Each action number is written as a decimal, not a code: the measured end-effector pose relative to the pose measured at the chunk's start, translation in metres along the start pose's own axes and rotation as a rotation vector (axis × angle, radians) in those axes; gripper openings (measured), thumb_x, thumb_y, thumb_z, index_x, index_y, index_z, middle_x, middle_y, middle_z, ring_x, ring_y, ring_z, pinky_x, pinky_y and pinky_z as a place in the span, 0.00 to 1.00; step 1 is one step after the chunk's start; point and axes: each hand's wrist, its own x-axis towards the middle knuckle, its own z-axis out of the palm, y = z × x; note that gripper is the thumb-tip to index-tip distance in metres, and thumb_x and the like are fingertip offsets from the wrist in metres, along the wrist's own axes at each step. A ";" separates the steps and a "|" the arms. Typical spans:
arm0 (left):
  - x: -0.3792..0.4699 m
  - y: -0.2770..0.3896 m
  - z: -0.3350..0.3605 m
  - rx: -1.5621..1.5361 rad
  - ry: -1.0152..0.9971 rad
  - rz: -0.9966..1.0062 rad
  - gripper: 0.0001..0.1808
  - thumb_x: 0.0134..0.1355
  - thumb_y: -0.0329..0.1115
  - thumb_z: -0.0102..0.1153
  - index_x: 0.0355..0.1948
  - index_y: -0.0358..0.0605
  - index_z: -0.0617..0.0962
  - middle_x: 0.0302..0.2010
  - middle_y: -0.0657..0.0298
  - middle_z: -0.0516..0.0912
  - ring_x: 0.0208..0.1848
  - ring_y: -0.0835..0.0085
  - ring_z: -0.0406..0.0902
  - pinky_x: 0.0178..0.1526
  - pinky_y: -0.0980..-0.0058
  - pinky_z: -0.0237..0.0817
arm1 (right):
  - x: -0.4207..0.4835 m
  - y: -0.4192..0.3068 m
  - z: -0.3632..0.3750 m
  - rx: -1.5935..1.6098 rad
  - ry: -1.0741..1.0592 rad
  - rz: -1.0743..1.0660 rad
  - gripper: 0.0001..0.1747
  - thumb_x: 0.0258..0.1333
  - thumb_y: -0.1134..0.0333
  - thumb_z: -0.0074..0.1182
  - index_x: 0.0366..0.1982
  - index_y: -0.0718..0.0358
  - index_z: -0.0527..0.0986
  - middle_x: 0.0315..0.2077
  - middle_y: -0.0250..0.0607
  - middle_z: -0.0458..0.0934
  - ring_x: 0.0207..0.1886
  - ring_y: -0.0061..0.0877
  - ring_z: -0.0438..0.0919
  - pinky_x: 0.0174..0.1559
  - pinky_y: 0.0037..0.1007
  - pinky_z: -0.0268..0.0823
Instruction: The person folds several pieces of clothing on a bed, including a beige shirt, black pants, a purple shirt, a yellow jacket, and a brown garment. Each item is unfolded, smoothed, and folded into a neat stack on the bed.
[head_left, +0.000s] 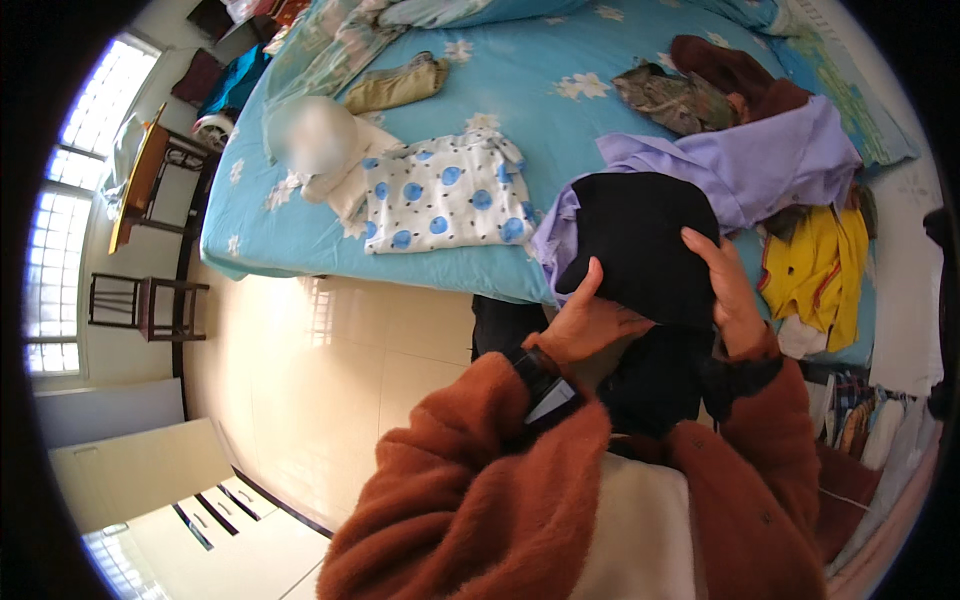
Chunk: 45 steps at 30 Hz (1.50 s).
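Observation:
Both hands hold a black piece of fabric (645, 240), bunched or folded, at the edge of a bed with a blue flowered sheet (540, 90). My left hand (592, 319) grips its lower left side, thumb on top and fingers beneath. My right hand (724, 289) clasps its right edge, thumb on the front. Behind and partly under the black fabric lies a lavender garment (750, 169). To the left, a folded white garment with blue round prints (450, 195) rests on the sheet beside a cream garment (337, 187), part of which is blurred. A folded khaki garment (397, 84) lies farther back.
A camouflage-patterned garment (675, 97) and a dark brown one (720, 64) lie at the back right, a yellow garment (814, 262) at the right. Hanging clothes (862, 420) are at lower right. A wooden chair (161, 307) and table (142, 180) stand by the windows.

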 end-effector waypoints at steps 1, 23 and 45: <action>0.002 0.001 0.002 -0.012 0.010 0.091 0.49 0.58 0.66 0.50 0.68 0.41 0.55 0.67 0.52 0.61 0.69 0.57 0.56 0.69 0.55 0.47 | -0.006 -0.004 0.010 0.017 -0.021 -0.008 0.22 0.55 0.66 0.58 0.48 0.71 0.72 0.40 0.40 0.79 0.40 0.25 0.79 0.44 0.25 0.73; -0.158 0.210 -0.062 1.536 1.632 1.276 0.33 0.59 0.38 0.63 0.61 0.36 0.65 0.52 0.48 0.73 0.52 0.56 0.71 0.57 0.63 0.60 | 0.125 0.103 0.106 -0.578 -0.097 -0.321 0.17 0.53 0.66 0.59 0.43 0.65 0.70 0.36 0.39 0.74 0.32 0.23 0.77 0.31 0.25 0.71; -0.029 0.236 -0.102 2.739 1.334 0.598 0.36 0.63 0.51 0.48 0.67 0.44 0.58 0.71 0.53 0.53 0.70 0.44 0.50 0.67 0.42 0.42 | 0.127 0.018 -0.153 -0.620 0.708 -0.457 0.12 0.50 0.65 0.61 0.31 0.68 0.75 0.25 0.38 0.77 0.29 0.25 0.74 0.34 0.28 0.65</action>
